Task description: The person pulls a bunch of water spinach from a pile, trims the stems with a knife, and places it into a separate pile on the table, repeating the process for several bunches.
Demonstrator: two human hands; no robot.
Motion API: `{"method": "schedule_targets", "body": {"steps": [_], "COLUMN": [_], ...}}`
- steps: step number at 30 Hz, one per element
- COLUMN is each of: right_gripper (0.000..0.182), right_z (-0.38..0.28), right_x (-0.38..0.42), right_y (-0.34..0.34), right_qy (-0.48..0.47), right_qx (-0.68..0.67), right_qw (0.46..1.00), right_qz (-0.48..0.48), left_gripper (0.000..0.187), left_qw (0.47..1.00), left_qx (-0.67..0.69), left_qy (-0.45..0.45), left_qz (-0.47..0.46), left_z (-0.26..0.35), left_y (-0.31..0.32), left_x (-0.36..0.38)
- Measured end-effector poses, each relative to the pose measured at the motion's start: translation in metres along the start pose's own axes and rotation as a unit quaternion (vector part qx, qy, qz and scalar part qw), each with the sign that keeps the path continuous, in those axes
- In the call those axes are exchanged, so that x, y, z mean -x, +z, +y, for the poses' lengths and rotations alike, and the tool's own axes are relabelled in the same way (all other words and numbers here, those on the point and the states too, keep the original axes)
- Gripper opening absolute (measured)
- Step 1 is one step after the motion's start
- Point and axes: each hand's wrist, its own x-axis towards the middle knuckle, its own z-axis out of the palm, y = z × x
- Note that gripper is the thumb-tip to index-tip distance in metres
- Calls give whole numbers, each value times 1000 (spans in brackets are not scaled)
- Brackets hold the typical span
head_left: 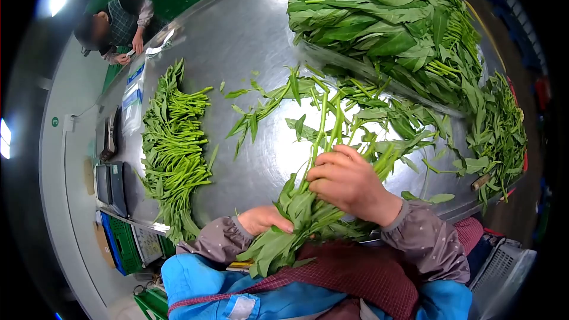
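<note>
Near the table's front edge I hold a bunch of water spinach (301,208), its leaves toward me and its stems pointing away over the table. My left hand (265,220) is closed around the leafy end, thumb on top. Higher up, my right hand (354,184) has its fingers wrapped round the stems. Loose water spinach sprigs (391,109) lie scattered just beyond my right hand. To the left, a row of bundled water spinach (178,142) rests with cut stems facing right.
A big water spinach pile (379,18) on plastic covers the far right of the metal table (249,41). More stalks (498,124) hang at the right edge. Dark devices (111,186) and plastic bags (133,98) line the left edge. Another person (121,26) works at the far left.
</note>
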Motion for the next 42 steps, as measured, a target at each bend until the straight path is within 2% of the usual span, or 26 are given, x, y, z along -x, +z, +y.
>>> {"method": "schedule_targets", "body": {"steps": [1,3,4,6,7,10,11,13,15,16,17,18,20,22,24,26,27,28,30,32,34,36,38,39,40,42], "right_gripper": [27,16,16,9,6,7,7,16,17,15,14,26,44,54,58,58,60,62,64,71,74,77,82,71,71,58], "right_z": [4,10,10,7,5,5,4,22,62,82,97,101,76,43,12,-17,-16,-14,-6,-14,-36,-49,-53,-46,-38,-28], "right_x": [1,2,5,10,9,12,12,22,39,54,70,79,68,28,-5,-9,-7,-3,47,109,89,82,92,101,113,134], "right_y": [-3,-18,-25,-36,-37,-32,-36,-51,-89,-104,-117,-131,-142,-132,-104,-68,-58,-48,-29,-12,-39,-45,-32,-19,-6,11], "right_qy": [0,125,124,369,381,382,385,447,405,383,336,431,356,263,125,143,203,253,340,303,330,354,378,379,376,590], "right_qx": [0,-201,-201,-385,-459,-434,-353,-266,-41,203,434,430,515,456,216,61,-9,-78,-297,-517,-471,-422,-354,-365,-363,-587], "right_qw": [1000,972,972,846,801,812,851,828,896,895,835,793,777,850,968,977,922,823,711,675,682,685,794,809,807,540], "right_qz": [0,14,13,15,41,81,56,212,175,108,35,-14,-57,-15,2,-144,-330,-502,-540,-430,-451,-477,-319,-264,-273,-127], "left_gripper": [63,59,57,57,57,57,59,60,62,62,63,64,65,67,66,66,65,65,64,64,71,72,73,73,72,67], "left_qw": [1000,1000,999,999,999,994,993,992,991,992,993,995,994,992,991,975,966,966,953,946,885,815,668,620,554,181], "left_qx": [0,-21,-34,-35,-36,-103,-109,-121,-121,-119,-102,-87,-96,-77,-85,-128,-143,-143,-166,-204,-363,-507,-733,-780,-805,-823], "left_qy": [0,-12,-19,-17,-16,-25,-39,-27,-25,-24,-24,-23,-8,-56,-67,-151,-182,-180,-227,-212,-185,-50,-14,81,171,408], "left_qz": [0,-2,-4,2,9,22,9,-13,-43,-45,-48,-52,-43,-85,-74,-100,-116,-115,-110,-133,-225,-277,-124,-1,123,352], "left_z": [0,-3,-3,-1,0,-2,-4,-2,-2,-4,-5,-6,-7,-2,4,11,21,24,30,38,59,91,122,128,130,127], "left_y": [0,-2,-2,1,3,4,1,11,11,8,3,1,-2,-4,4,11,24,23,18,1,-9,10,47,48,48,55], "left_x": [0,2,3,4,3,-2,-4,0,3,3,2,3,0,-2,-4,-6,-2,-1,1,-6,-18,-25,-16,-18,-18,-3]}}
